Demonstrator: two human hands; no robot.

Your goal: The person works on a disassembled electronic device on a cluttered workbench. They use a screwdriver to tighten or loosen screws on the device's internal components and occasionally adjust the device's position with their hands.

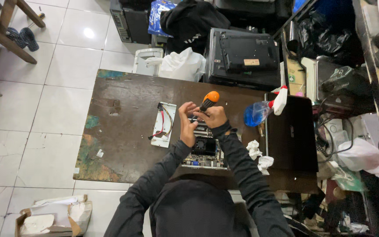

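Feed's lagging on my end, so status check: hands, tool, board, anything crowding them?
Right hand gripping orange-and-black-handled screwdriver. Left hand steadying beside it. Both over green circuit board with black fan. Blue spray bottle and crumpled white tissues close right.

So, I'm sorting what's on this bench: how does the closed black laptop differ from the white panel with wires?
The closed black laptop is dark, larger and lies right of the hands; the white panel is pale, narrow and lies left of them. The laptop's lid is bare, while the panel carries red, black and yellow wires. Both lie flat on the brown table, untouched by either hand.
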